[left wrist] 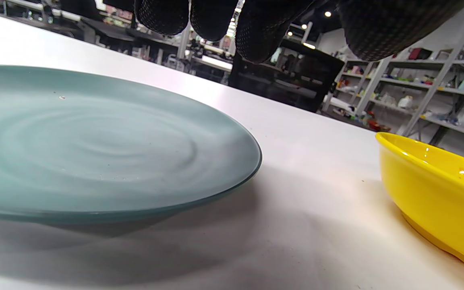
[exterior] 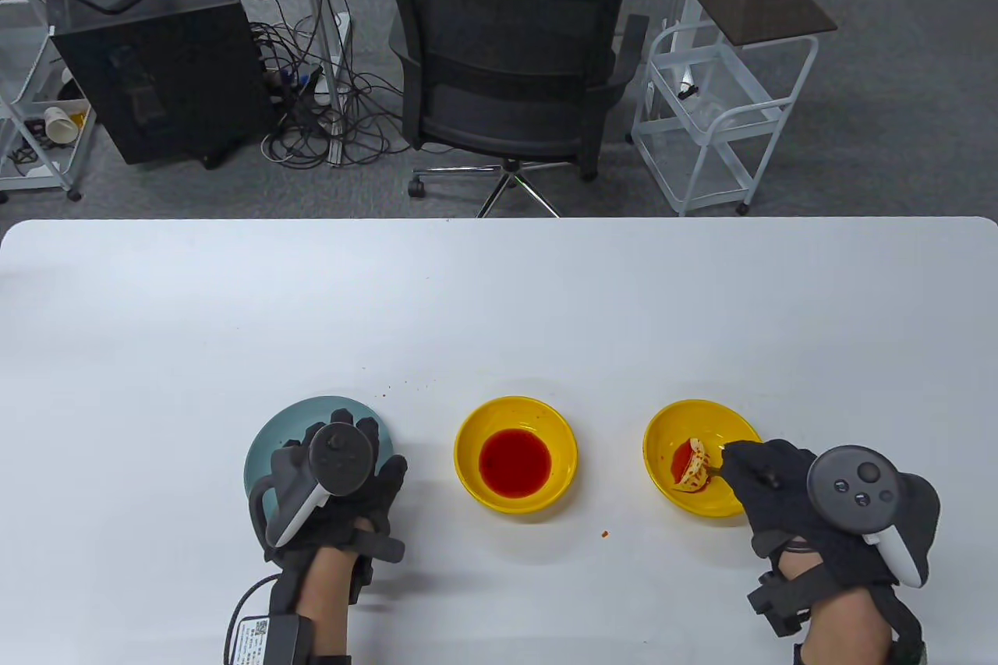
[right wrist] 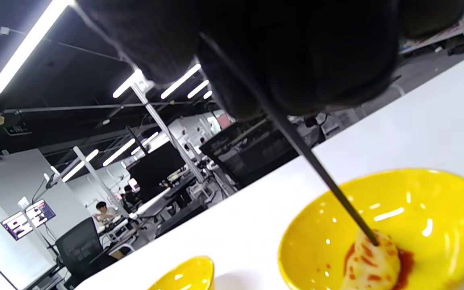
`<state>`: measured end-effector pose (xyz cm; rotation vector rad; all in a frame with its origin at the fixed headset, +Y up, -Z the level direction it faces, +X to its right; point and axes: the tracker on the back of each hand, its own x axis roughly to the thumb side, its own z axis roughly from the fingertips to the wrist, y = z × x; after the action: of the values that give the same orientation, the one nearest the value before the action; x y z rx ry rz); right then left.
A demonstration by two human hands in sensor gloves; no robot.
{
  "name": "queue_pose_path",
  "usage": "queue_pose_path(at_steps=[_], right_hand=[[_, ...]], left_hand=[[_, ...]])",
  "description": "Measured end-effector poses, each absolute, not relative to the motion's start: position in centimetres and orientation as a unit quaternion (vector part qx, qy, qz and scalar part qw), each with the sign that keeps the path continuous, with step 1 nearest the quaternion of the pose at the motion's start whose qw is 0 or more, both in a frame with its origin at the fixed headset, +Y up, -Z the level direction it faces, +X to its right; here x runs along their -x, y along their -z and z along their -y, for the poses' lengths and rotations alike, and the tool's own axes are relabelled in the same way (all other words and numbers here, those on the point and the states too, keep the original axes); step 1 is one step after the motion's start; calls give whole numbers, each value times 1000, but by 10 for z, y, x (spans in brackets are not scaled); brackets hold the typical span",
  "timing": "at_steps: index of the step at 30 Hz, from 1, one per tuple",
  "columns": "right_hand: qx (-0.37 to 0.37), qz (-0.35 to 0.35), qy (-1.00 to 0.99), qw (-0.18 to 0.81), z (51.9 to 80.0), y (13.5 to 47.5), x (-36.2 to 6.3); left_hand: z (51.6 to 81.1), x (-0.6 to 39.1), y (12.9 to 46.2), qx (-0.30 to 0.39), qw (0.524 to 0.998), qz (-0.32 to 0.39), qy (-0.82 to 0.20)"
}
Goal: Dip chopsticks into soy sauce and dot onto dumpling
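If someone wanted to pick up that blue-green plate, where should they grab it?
By the rim of the plate, at its right edge, fingers sliding under: it is shallow and flat, and its edge lifts slightly off the table. The left hand already hovers above it.

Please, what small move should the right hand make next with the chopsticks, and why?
Probably lift the chopsticks off the dumpling and carry them left to the sauce bowl for another dip. The right hand grips them with the tip touching the dumpling, which already shows red dots and a smear. The left hand is over the plate.
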<state>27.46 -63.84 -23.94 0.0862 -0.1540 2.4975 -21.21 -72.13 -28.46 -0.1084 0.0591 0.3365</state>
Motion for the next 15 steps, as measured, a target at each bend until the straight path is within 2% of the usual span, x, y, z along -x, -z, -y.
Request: queue_pose_path(at_steps=[8, 15], right_hand=[[-107, 176, -909, 362, 622, 228, -265], [-208, 253, -885, 332, 616, 219, -227]], left_hand=[[721, 212, 285, 53, 984, -28, -166], [721, 212, 285, 51, 985, -28, -165]])
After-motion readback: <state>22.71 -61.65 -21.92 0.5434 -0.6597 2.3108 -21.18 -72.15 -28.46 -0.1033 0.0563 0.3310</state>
